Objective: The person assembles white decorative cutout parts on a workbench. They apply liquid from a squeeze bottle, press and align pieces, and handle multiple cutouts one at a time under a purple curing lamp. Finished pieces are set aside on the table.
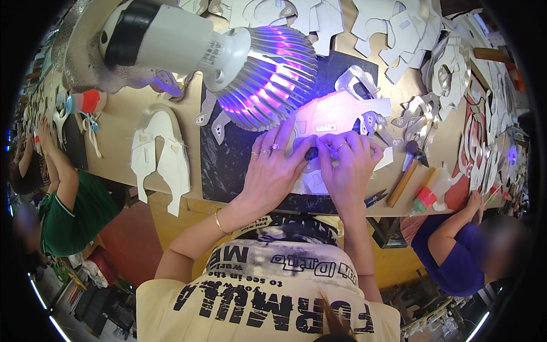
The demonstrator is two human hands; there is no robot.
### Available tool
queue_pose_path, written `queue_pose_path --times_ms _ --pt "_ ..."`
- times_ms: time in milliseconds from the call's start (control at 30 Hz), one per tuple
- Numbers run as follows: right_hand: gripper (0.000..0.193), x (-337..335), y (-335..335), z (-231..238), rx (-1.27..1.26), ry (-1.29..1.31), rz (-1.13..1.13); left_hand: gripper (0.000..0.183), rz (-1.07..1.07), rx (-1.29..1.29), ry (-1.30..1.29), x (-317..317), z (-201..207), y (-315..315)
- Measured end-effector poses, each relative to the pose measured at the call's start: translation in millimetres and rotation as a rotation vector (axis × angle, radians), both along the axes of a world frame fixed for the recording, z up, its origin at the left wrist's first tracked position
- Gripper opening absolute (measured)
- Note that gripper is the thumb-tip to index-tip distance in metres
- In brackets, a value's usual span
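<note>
A crowded workshop surrounds a tan bench (117,134), with a black marbled slab (219,174) lying on it under the work. The left hand (276,162) and right hand (347,168) nearly meet there, their fingers bent and drawn in at the near edge of a white shoe-upper piece (333,113) lit pink; whether they pinch that edge or the small dark bit between them, I cannot tell. Just above the left hand hangs a finned lamp (268,77) glowing violet. Near the right hand lie dark pens (375,198), a wooden-handled hammer (402,185) and a bottle (434,188) with a red band and green cap. Well to the left sits a U-shaped white upper (160,151). Farther out, co-workers in green (77,211) and purple (456,251) flank the bench.
</note>
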State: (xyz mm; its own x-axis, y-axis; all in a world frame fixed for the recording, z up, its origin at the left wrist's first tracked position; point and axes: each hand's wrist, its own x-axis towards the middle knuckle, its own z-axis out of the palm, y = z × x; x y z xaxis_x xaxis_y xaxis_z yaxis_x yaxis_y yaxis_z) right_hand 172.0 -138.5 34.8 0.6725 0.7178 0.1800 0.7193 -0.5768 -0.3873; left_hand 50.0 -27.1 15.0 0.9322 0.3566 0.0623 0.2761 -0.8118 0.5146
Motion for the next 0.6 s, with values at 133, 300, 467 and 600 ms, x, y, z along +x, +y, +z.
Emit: queue_pose_path --times_ms 133,300,467,600 --pt "0.012 3.1 1.7 0.8 -0.061 0.078 -0.024 0.044 0.012 -0.078 -0.038 3.8 2.1 4.6" --pt "0.014 -3.1 -3.4 3.1 -0.054 0.045 -0.121 0.039 0.013 -0.105 -0.083 3.0 1.8 12.4" --pt "0.016 -14.5 -14.3 1.1 0.001 0.052 -0.057 0.041 0.005 -0.045 -0.082 -8.7 2.1 4.2" --pt "0.017 -23.3 -12.4 -3.6 0.039 0.064 -0.018 0.043 0.007 -0.003 -0.081 -11.2 1.1 -1.3"
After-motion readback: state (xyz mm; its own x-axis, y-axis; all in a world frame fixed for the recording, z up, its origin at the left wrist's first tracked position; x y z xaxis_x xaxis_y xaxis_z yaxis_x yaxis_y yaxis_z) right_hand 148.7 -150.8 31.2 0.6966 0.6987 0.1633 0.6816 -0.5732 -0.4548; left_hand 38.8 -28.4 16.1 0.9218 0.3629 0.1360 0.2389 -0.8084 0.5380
